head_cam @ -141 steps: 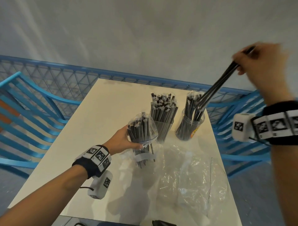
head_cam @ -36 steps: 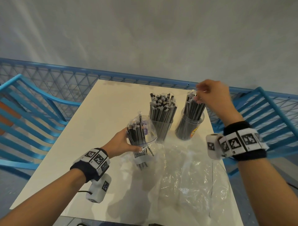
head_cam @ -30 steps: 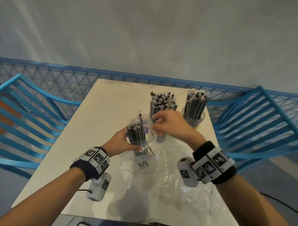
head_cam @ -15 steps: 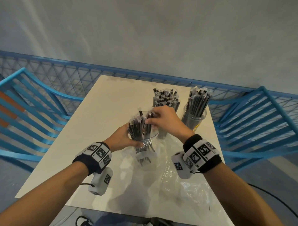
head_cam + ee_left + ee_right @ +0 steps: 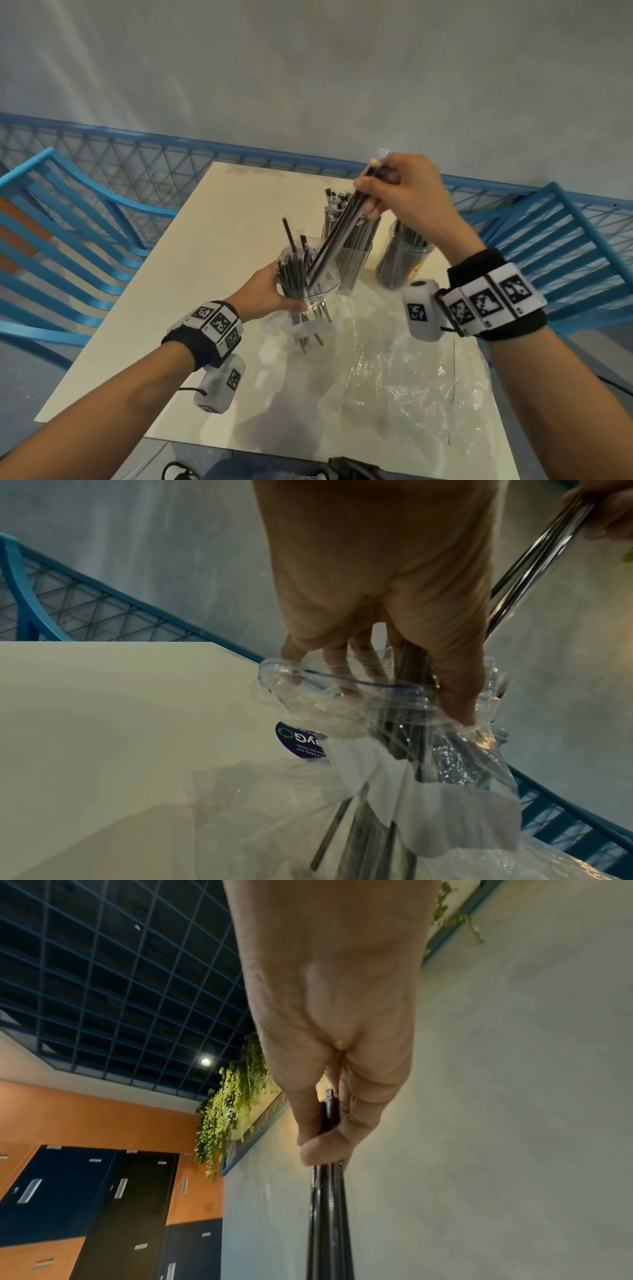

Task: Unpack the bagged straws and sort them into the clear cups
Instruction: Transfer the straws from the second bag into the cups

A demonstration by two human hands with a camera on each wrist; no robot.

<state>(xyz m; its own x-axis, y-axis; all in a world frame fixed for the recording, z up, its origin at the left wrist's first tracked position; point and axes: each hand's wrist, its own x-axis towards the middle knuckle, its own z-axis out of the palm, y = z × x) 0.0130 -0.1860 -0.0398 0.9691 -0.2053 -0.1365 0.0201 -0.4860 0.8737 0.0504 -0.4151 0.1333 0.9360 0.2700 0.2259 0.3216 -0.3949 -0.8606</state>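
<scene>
My left hand grips a clear plastic bag of black wrapped straws upright above the white table; the left wrist view shows its fingers curled round the crumpled bag. My right hand pinches a small bunch of black straws near their tops, slanting up out of the bag. The right wrist view has thumb and fingers closed on the bunch of straws. Behind stand two clear cups packed with straws, one in the middle and one to the right.
An empty crumpled clear plastic bag lies on the near right of the table. Blue slatted chairs stand at the left and right. A blue mesh railing runs behind the table, before a grey wall.
My right hand came from the right cup to the bag, took hold of a bunch of straws and has lifted them up and to the right. The left hand kept holding the bag.
</scene>
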